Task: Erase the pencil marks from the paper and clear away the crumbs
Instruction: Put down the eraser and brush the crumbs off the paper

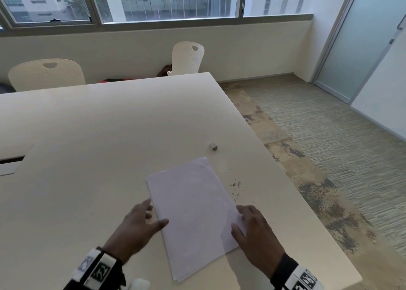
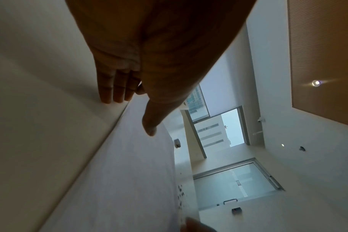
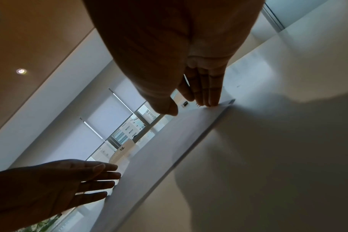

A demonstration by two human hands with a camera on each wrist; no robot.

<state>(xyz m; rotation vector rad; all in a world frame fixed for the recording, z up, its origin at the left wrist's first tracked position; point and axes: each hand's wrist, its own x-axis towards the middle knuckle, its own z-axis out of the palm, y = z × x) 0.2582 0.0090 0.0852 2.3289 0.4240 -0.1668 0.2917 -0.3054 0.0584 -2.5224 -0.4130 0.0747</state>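
A white tabletop (image 1: 98, 125) fills most of the head view, in a room with windows along the far wall. A small stack of white paper (image 1: 193, 215) lies on the near right part of the tabletop, turned so its long sides run from near right to far left. No pencil marks can be made out on the top sheet.

The left hand (image 1: 137, 226) lies at the paper's left edge, fingers straight and spread, holding nothing. Its thumb tip reaches onto the sheet, and the left wrist view shows its fingertips (image 2: 113, 97) down at the paper's edge. The right hand (image 1: 256, 232) lies on the paper's near right corner, fingers straight and close together, also holding nothing. In the right wrist view its fingertips (image 3: 209, 100) press on the edge of the sheet.

Dark eraser crumbs (image 1: 236, 187) are scattered on the bare tabletop just right of the paper, a little beyond the right hand. A small grey eraser (image 1: 213, 146) sits farther away, apart from the paper's far corner and from both hands.

Two white chairs (image 1: 186, 58) stand at the far side of the tabletop. Patterned carpet (image 1: 329, 147) covers the floor to the right, and a frosted glass door (image 1: 356, 37) stands at the far right.
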